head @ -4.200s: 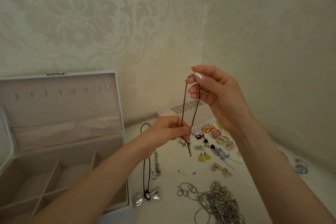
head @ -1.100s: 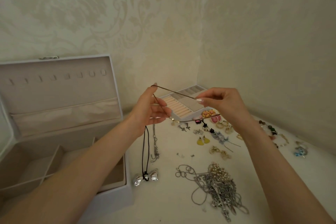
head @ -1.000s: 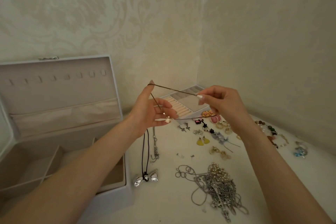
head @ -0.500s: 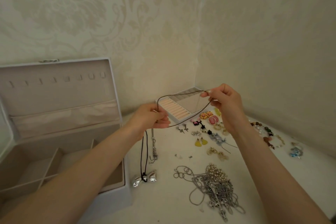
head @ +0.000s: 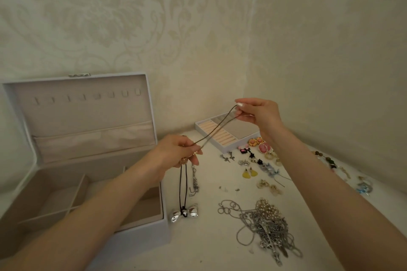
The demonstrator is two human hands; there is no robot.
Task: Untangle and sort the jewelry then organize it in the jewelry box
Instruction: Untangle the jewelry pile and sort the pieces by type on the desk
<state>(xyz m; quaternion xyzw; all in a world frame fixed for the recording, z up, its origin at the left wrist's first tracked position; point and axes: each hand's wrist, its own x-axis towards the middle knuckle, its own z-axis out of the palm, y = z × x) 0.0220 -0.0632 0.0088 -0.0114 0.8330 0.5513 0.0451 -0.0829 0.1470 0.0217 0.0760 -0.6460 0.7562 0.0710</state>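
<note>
Mid-frame, the chain (head: 204, 141) is pulled taut between both hands, probably to check for knots: right hand (head: 258, 114) pinches its upper loop, left hand (head: 176, 152) pinches the lower end, just right of the open box (head: 88, 114).

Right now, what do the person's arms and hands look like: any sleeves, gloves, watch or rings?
Both arms are bare: no sleeve shows on the left forearm or the right forearm, and no watch or bracelet at either wrist. The left hand and right hand wear no gloves. The right hand has a pale painted nail. Rings: I cannot tell.
</note>
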